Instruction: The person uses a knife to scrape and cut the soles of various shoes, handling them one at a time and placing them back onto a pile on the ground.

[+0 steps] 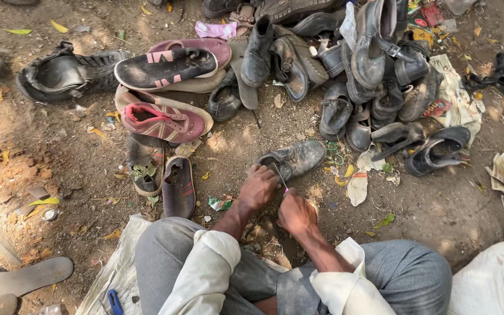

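Worn dark shoe (296, 158) on the dirt ground (438, 216), gripped at the heel end by the left hand (258, 188).

Left grip closed on the near end of the shoe, toe pointing away and to the right. Right hand (296, 213) just right of and nearer than the left, grip pinched on a thin tool (282, 179) slanting up toward the shoe's opening. Beyond and right of both grips, well apart, a heap of dark shoes (368, 76). Left of the grips, a red sneaker (161, 121) and a brown slip-on (178, 188) flat on the ground. Scrap of paper (357, 188) just right of the right grip.
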